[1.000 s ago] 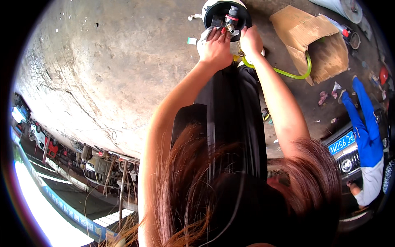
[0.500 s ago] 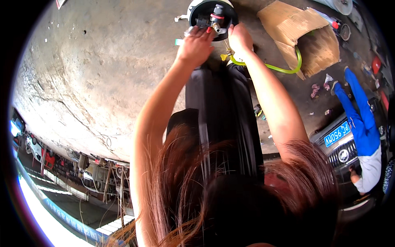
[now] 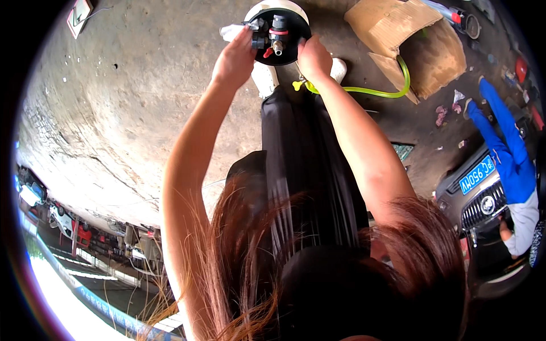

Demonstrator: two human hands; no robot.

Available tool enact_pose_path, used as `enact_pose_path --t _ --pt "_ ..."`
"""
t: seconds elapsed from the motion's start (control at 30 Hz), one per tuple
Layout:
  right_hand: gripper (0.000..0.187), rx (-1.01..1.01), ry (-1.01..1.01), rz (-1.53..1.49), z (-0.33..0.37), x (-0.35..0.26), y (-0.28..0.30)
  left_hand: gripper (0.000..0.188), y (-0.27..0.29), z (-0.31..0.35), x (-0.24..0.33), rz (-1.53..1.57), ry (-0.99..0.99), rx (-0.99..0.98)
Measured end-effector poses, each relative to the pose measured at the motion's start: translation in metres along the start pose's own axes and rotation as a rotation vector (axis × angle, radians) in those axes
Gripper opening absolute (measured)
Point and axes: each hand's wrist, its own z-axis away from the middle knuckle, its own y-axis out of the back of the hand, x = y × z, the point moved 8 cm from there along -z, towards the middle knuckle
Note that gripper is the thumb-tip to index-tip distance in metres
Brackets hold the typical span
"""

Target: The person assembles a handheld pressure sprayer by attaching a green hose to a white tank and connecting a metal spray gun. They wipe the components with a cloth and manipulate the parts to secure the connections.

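Between left fingers (image 3: 244, 41) and right fingers (image 3: 307, 46) lies a black disc (image 3: 294, 35)

Blk round top (image 3: 296, 34) w/ off-wht rim (image 3: 278, 4). On it: blk fitting (image 3: 278, 23) w/ pinkish-red band (image 3: 278, 32), red lever (image 3: 267, 52), brassy-silver outlet (image 3: 277, 48). Just L of top: wht cloth (image 3: 230, 32). Below top: wht shoes (image 3: 264, 79), plain blk trousers (image 3: 301, 142), bright yel knob (image 3: 296, 85). Lower R of top: yel-grn hose (image 3: 381, 93). R of top: plain brn cardboard box (image 3: 392, 28). Far lower R of top: co-worker's bright blue trousers (image 3: 520, 176), pale grey shirt (image 3: 524, 221); dk grey car (image 3: 483, 202), blue plate (image 3: 476, 174) w/ wht chars. Floor (image 3: 142, 85) L of top: mottled grey-brn.
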Motion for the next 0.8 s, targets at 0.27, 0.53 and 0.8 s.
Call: enact_pose_path --t 0.27,0.53,0.8 --pt "0.034 -0.018 -0.088 -0.027 -0.001 0.005 0.002 0.064 0.021 0.008 0.042 0.853 0.304 0.032" --pt "0.039 -0.13 0.133 -0.233 -0.017 0.028 -0.016 0.063 0.026 -0.031 0.071 1.561 0.397 0.078" --pt "0.059 -0.061 0.05 -0.765 0.016 0.039 0.005 0.063 0.047 -0.017 0.07 1.939 0.556 0.555"
